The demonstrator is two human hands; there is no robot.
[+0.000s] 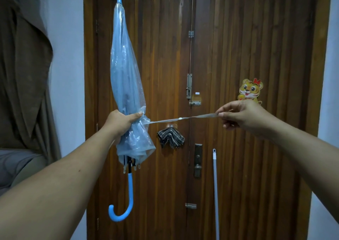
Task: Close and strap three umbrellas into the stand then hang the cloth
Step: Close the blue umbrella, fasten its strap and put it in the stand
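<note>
A home's entrance, by the look of it: a slatted wooden double door (238, 74) with bolts and a lever lock; a cartoon tiger sticker (250, 91) stuck on its right leaf; a brown curtain (25, 65) hanging well left of the door; pale walls on either side.

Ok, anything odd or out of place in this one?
Nothing damaged. The umbrella canopy is loosely bunched, not rolled, under the left hand; the right hand pulls its strap out sideways, unfastened.
</note>
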